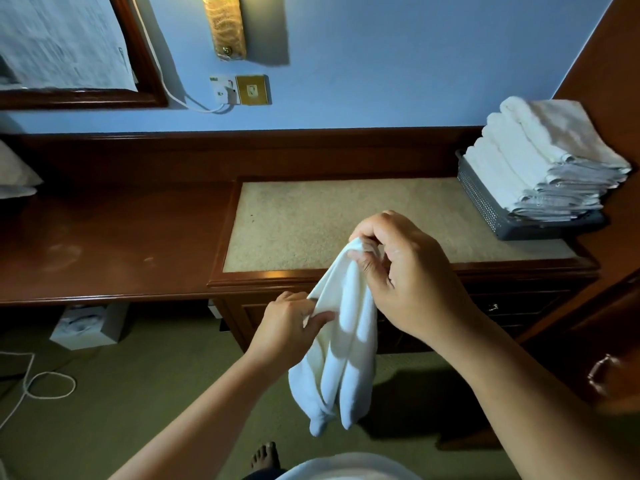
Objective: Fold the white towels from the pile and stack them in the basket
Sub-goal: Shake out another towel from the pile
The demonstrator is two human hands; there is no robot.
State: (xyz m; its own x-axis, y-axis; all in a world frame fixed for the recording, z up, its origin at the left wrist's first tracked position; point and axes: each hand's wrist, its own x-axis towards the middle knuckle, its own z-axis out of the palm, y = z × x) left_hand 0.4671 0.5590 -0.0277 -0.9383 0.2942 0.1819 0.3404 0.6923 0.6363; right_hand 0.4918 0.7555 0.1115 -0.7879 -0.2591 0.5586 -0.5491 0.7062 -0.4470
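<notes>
A white towel [341, 344] hangs bunched in the air in front of the wooden dresser. My right hand [405, 271] pinches its top corner, above the dresser's front edge. My left hand [289, 322] grips the towel's left edge lower down. At the dresser's far right stands a grey perforated basket [479, 199] holding a stack of several folded white towels [540, 157] that rises well above its rim. The pile of unfolded towels is not clearly in view; a white heap [346, 467] shows at the bottom edge.
The dresser top has a beige inlaid panel [311, 220] in front of the basket. A lower wooden desk surface [104, 237] extends left. A white box [86, 327] and a white cord [41, 382] lie on the carpet. A bare foot [265, 455] shows below.
</notes>
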